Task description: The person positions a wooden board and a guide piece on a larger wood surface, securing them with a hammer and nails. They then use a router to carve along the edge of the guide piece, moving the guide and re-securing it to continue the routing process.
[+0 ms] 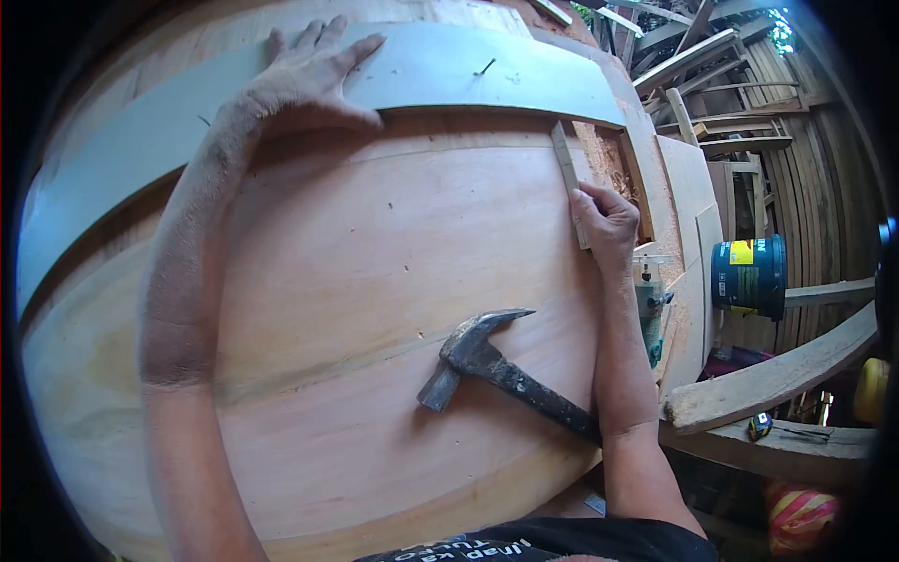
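My left hand [304, 80] lies with fingers spread on a long white board [435, 70] at the top of the view. A nail [485, 66] sticks up at a slant from that board, to the right of the hand. In my right hand [607, 223] is a thin wooden strip [567, 164], gripped near its lower end. The strip's far end reaches the lower edge of the white board, near the board's right end. A claw hammer [473, 354] rests on the pale wooden panel [328, 281] between my arms, its handle partly behind my right forearm.
Wood shavings [613, 164] lie just past the strip. To the right are a dark bucket [749, 276], a curved timber [777, 375] and a tape measure [759, 426] on a beam. Stacked lumber [805, 187] fills the far right.
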### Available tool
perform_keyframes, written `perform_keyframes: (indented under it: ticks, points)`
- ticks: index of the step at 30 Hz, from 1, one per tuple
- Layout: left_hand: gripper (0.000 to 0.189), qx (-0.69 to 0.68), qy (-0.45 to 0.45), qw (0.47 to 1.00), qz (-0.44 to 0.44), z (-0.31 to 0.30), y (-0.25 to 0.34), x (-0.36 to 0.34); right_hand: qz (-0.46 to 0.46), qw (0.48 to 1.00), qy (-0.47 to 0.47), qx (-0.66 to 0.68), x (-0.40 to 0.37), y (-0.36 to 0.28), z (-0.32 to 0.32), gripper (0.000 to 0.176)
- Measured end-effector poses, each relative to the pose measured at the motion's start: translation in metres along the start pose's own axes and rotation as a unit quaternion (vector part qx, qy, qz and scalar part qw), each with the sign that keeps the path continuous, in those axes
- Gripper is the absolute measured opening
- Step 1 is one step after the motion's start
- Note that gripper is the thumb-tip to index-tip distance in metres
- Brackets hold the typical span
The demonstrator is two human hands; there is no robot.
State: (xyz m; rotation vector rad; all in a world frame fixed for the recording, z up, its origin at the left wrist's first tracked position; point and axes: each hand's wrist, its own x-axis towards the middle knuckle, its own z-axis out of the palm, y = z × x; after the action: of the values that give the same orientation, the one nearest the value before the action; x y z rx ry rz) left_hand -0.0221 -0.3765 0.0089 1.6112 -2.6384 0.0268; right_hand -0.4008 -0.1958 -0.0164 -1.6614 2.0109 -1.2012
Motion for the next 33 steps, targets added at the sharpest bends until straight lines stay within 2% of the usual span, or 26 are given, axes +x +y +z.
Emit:
perform_keyframes:
  ticks: [9,33]
  points:
    - [0.103,-0.003,0.054,0.998,0.019,0.005,0.000,0.000,0.025,1.000,-0.016,-0.011,0.002,0.004,-0.002,0.023]
    - [0.102,-0.038,0.083,0.996,0.014,0.002,-0.001,-0.001,0.025,0.999,-0.008,-0.019,-0.001,-0.007,0.002,0.023]
